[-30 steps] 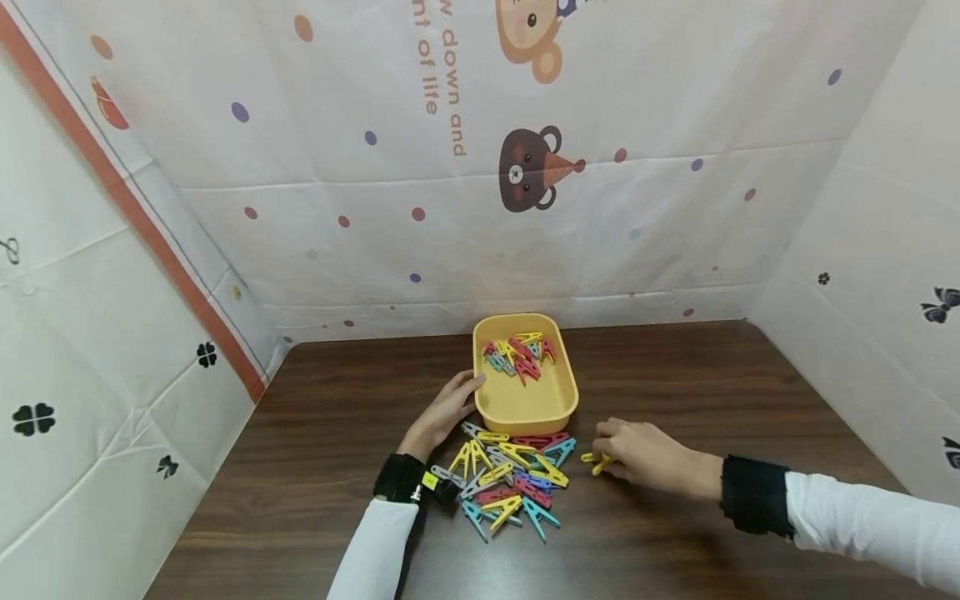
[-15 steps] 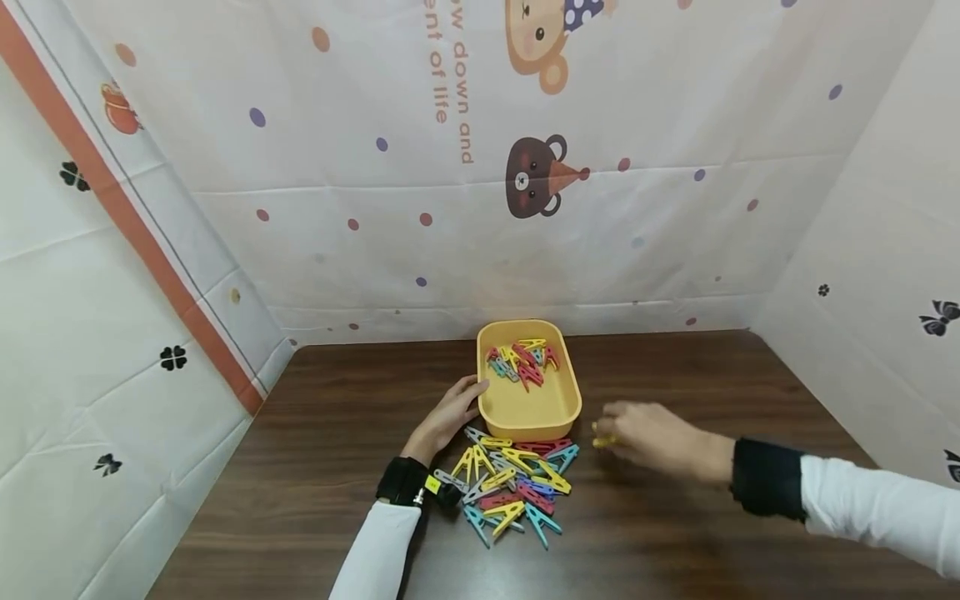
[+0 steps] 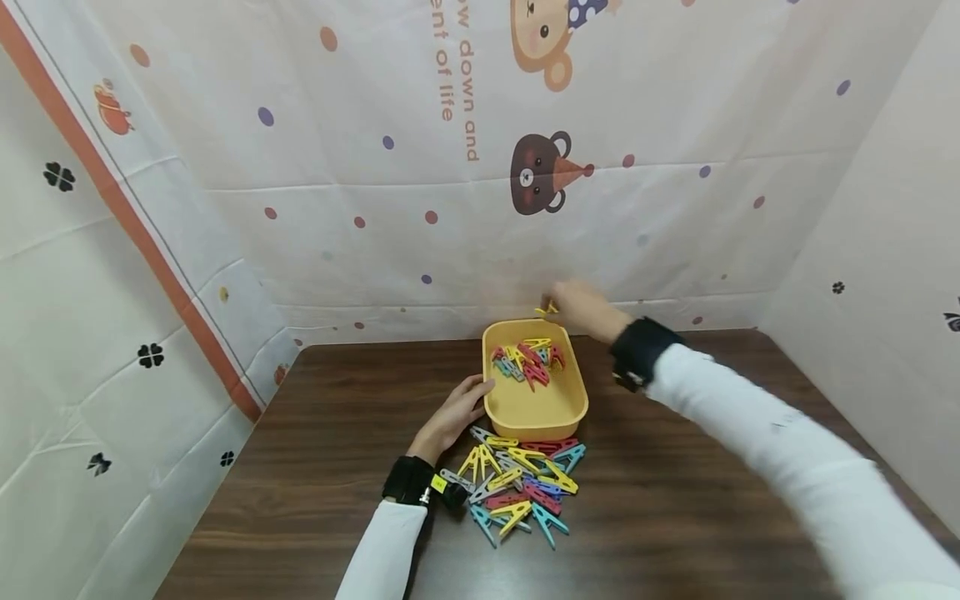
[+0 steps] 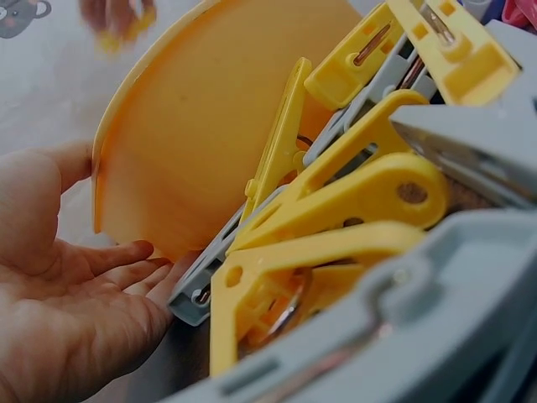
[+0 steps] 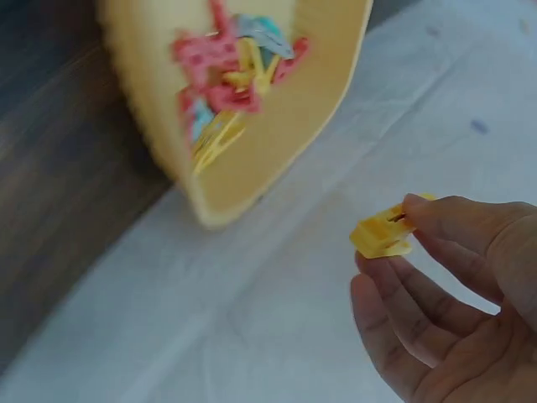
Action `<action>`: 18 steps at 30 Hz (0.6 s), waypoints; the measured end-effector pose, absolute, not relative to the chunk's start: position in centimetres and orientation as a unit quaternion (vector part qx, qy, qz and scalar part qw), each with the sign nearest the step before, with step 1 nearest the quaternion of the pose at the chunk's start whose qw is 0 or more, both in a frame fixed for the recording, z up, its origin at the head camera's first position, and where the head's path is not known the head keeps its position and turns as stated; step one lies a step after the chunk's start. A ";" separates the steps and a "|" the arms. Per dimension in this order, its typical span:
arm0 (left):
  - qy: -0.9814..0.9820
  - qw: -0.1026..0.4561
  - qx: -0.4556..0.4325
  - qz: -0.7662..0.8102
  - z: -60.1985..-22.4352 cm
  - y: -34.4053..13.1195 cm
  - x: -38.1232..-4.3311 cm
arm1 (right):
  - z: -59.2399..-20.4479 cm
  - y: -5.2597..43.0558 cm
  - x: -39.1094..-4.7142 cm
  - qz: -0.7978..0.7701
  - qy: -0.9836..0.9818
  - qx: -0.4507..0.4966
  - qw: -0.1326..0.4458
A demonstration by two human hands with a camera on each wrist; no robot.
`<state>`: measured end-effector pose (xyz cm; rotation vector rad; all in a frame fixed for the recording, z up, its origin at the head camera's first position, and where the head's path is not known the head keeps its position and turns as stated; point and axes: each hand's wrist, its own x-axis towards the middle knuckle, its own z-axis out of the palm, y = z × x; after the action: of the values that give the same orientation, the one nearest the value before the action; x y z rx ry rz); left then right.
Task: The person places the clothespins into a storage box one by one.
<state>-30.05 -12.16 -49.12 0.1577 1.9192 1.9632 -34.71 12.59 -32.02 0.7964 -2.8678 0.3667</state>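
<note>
My left hand [image 3: 448, 422] holds the left side of a yellow plastic basket [image 3: 534, 414]; in the left wrist view its thumb reaches over the rim and its fingers lie against the outer wall. Between thumb and fingertips, my right hand [image 3: 583, 308] pinches a yellow clothespin [image 5: 384, 233], raised above the far right corner of the basket. Red, yellow and blue-grey clothespins [image 3: 534, 374] lie inside, towards the basket's far end. A loose heap of yellow, grey, red and blue clothespins [image 3: 508, 478] spreads on the table just in front of the basket.
The brown wood-grain table [image 3: 675, 500] ends at a printed white cloth [image 3: 360, 275] hanging close behind the basket. Further white cloth walls [image 3: 862, 208] stand at the left and right. Nearest the left wrist are grey clothespins [image 4: 453, 285] from the heap.
My right hand has carried the yellow clothespin from the table right of the heap up and left to the basket's far corner. The left hand stays at the basket's side.
</note>
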 end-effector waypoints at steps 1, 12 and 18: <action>0.684 0.196 0.055 0.700 -49.1 -12.2 -30.1 | -32.7 11.8 -35.9 0.141 -0.951 0.265 0.070; 0.687 0.196 0.058 0.698 -49.1 -11.9 -30.6 | -47.9 9.8 -50.0 0.147 -0.980 0.132 -0.024; 0.687 0.191 0.050 0.700 -48.9 -12.0 -30.7 | -54.0 11.0 -55.9 0.122 -0.984 0.127 -0.022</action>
<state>-30.65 -12.00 -48.93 0.1413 1.9285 1.9658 -55.88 11.00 -53.98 0.4044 -3.1355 0.3890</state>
